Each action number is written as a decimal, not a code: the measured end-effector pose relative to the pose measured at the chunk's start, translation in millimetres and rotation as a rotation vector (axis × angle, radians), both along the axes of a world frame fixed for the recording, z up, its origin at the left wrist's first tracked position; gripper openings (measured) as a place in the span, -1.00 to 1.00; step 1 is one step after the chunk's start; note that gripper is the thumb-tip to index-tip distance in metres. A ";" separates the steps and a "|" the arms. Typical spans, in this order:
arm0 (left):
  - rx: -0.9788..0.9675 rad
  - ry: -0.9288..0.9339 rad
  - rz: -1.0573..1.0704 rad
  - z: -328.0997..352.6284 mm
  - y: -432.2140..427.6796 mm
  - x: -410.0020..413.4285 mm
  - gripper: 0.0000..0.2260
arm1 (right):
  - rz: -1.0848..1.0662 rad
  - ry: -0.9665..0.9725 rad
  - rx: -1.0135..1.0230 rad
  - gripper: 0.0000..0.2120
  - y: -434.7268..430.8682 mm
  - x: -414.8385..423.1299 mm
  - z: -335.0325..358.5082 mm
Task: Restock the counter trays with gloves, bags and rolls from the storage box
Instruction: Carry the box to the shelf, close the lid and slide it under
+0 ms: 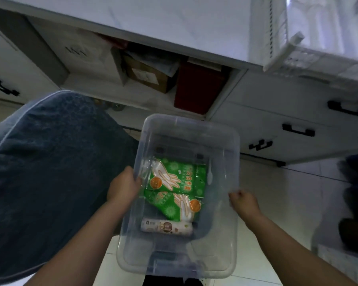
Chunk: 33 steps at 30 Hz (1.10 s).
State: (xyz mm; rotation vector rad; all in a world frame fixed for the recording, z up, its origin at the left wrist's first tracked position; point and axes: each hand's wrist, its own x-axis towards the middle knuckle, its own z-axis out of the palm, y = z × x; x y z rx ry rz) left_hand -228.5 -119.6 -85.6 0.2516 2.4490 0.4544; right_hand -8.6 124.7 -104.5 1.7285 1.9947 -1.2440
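Note:
A clear plastic storage box [225, 141] hangs over the floor in front of the counter, held by both of my hands. My left hand [124, 185] grips its left rim and my right hand [243, 201] grips its right rim. Inside lie two green glove packets [178, 178], one partly over the other [174, 205], and a white roll [166, 227] near the box's front end. A white slotted counter tray [281, 38] sits on the counter at the top right.
The white counter [174, 23] runs across the top. Below it is an open cupboard holding a cardboard box [149, 75] and a red box [196, 89]. Drawers with black handles [298, 130] are at right. A blue cushion [46, 172] fills the left.

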 end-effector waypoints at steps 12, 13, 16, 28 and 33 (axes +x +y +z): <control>0.128 0.015 -0.330 54.3 152.4 98.3 -0.88 | -0.353 0.134 0.088 -0.88 77.2 168.8 54.3; 0.133 0.023 -0.374 59.3 168.2 113.0 -0.89 | -0.379 0.137 0.099 -0.89 86.5 188.9 59.1; 0.176 0.057 -0.456 75.3 210.7 162.1 -0.89 | -0.427 0.152 0.115 -0.88 116.4 249.9 71.8; 0.216 0.143 -0.588 117.9 390.4 365.0 -0.93 | -0.495 0.259 0.186 -0.82 249.7 474.2 109.2; 0.267 0.142 -0.740 132.0 465.5 427.9 -0.90 | -0.581 0.211 0.359 -0.78 288.9 544.3 136.8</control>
